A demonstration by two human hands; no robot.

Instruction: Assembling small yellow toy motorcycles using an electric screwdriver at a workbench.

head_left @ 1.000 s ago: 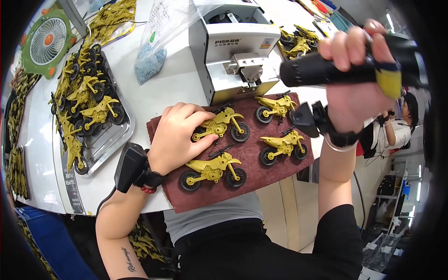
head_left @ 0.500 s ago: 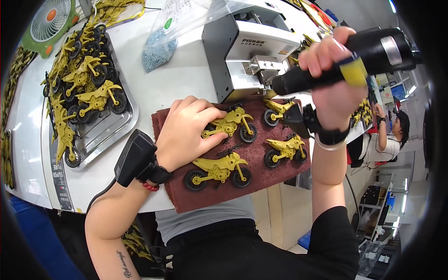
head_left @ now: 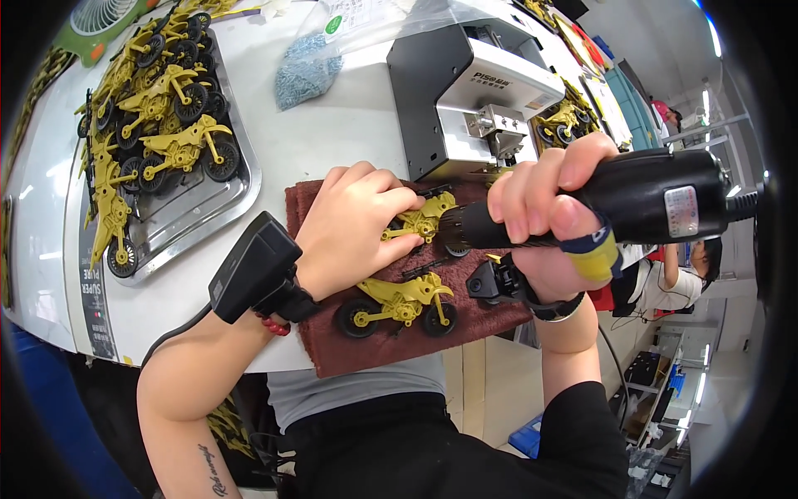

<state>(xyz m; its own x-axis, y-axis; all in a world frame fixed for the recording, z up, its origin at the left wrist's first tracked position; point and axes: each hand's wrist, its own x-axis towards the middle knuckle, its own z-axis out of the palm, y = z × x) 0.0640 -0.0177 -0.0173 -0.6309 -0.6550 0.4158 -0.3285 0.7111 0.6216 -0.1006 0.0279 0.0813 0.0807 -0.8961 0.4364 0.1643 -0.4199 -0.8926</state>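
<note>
My left hand [head_left: 353, 224] presses a yellow toy motorcycle [head_left: 428, 218] with black wheels onto a folded brown towel [head_left: 332, 345], thumb and fingers closed around its rear. In my right hand [head_left: 544, 195] is a black electric screwdriver [head_left: 648, 195], held almost level. Its nose reaches the side of that motorcycle; I cannot tell whether the bit touches it. Nearer to me on the towel lies a second yellow toy motorcycle [head_left: 403, 301]. My right hand and wrist cover the towel's right part. Both wrists carry black strapped-on devices.
At the left, a metal tray [head_left: 249, 179] is heaped with yellow toy motorcycles [head_left: 166, 108]. Behind the towel stands a grey and silver screw-feeding machine [head_left: 449, 108]. A clear bag of small bluish screws [head_left: 307, 75] lies beside it. A green fan [head_left: 91, 29] stands far left; another person [head_left: 669, 279] sits at right.
My right hand has brought the screwdriver from the machine's outlet down and toward me, onto the motorcycle in my left hand. My left hand keeps its hold. The whole view has shifted slightly.
</note>
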